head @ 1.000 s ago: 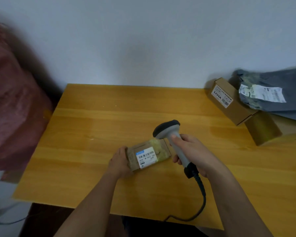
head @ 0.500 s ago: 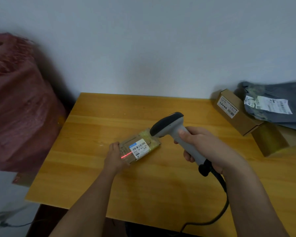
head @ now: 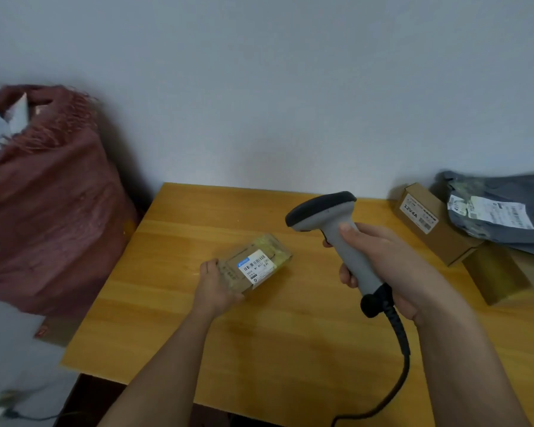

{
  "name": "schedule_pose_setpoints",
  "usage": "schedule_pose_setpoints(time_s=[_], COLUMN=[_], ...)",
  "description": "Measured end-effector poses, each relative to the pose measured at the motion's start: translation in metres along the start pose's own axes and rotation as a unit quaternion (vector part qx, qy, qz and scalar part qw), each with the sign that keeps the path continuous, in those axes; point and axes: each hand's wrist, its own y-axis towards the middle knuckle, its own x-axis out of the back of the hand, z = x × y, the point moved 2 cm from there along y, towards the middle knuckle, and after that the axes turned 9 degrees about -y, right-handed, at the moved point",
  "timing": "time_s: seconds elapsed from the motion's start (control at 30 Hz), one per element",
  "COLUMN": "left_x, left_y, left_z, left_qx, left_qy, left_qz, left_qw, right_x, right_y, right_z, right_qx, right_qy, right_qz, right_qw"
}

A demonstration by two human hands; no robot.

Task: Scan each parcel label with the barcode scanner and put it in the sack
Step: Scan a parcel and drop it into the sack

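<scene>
Parcel: small taped cardboard box (head: pixel 253 268) lying flat on the wood surface (head: pixel 173 303), label up, near its middle-left; we judge it light & stiff, tape prob. slick, so best held by the short end or across the long sides, not by the label.
Left hand: our left hand (head: pixel 215 286) holds the box's near-left end, grip clamped on it w/ fingers curled over the edge.
Right hand: our right hand (head: pixel 379 263) wraps the scanner (head: pixel 333 229) handle, grip closed round it; head raised, above & right of the box; cord trails off the front edge.
Change: vs half a sec ago the red scan line on the box is gone; scanner sits higher & further right; we read the scan as done.
Sack: red woven sack (head: pixel 43 211) stands left of the surface, mouth open, pale parcels inside.
Waiting: brown box (head: pixel 429 223) & grey mailer bag (head: pixel 503 211) at far right.
</scene>
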Motion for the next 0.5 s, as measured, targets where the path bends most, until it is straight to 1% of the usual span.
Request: schedule_pose_setpoints(time_s=[0.07,0.2,0.37,0.5], left_x=[0.021,0.089,0.194,0.276], left_y=[0.0,0.004,0.011,0.021], left_z=[-0.007,-0.024,-0.032,-0.026], left_qx=[-0.011,-0.067,-0.119,-0.11], left_qy=[-0.043,-0.093,-0.132,-0.147], left_qz=[-0.043,-0.176,-0.328,-0.431], left_qw=[0.998,0.978,0.928,0.884], right_x=[-0.009,-0.04,-0.095,-0.145], right_y=[0.006,0.022,0.041,0.053], right_z=[0.005,0.027,0.073,0.109], right_qx=[0.02,0.057,0.116,0.146], right_qy=[0.011,0.031,0.038,0.027], right_qz=[-0.016,-0.027,-0.005,0.021], right_qw=[1.0,0.998,0.992,0.989])
